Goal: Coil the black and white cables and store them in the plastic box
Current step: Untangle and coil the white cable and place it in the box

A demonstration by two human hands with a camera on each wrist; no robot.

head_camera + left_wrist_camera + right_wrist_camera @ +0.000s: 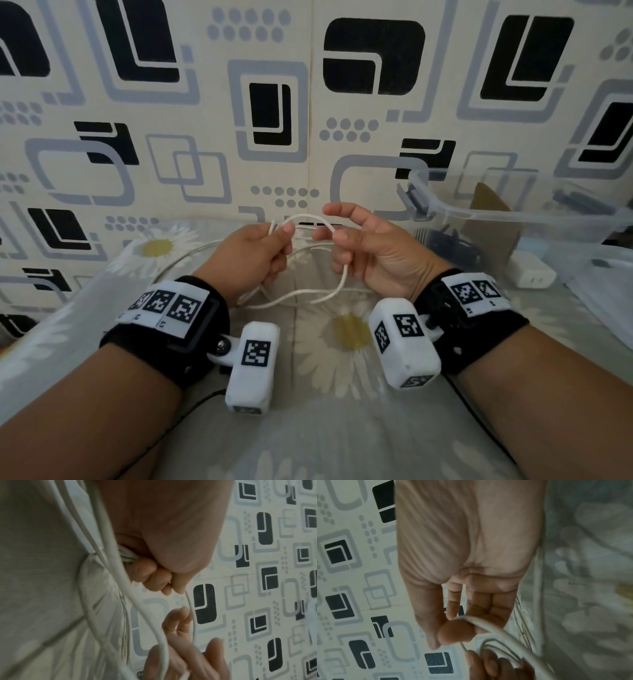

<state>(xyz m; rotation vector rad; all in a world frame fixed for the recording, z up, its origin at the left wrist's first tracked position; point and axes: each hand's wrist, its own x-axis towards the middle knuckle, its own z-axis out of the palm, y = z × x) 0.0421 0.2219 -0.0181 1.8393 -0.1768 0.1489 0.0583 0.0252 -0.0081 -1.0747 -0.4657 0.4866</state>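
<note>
Between pinching left hand [263, 253] and right hand [370, 250]: thin white cable [310, 219] half-coiled; clear plastic box [513, 212] rightward, awaiting it

you face a cream wall [205, 113] patterned with black and grey rounded squares; below you lies a pale grey daisy-print bedsheet [342, 394].

A daisy-print bedsheet [349, 329] lay before geometric-patterned wallpaper [274, 113]; a white charger brick [532, 274], possibly, sat at right.

No readable text anywhere; the wrist bands [171, 308] bear only coded square markers.
</note>
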